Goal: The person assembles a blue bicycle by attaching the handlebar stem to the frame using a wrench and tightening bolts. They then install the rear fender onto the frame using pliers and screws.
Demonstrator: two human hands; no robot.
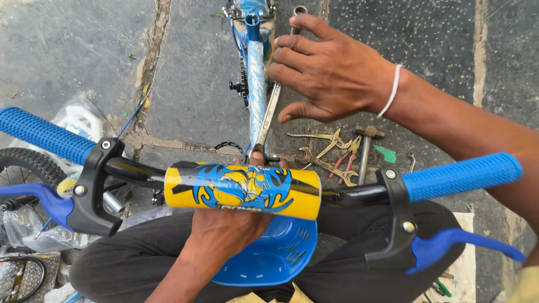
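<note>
Left hand (224, 230) grips long steel spanner (268, 115) under yellow-blue handlebar pad (242, 191); right hand (328, 70), fingers spread, steadies blue bicycle frame (256, 84); spanner may slip, pinch fingers.

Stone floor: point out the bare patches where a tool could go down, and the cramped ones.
Bare stone floor lies left of the blue bike frame, above the plastic bags; more lies top right, beyond the right hand. Crowded: wrenches, pliers and hammer under the handlebar.
</note>
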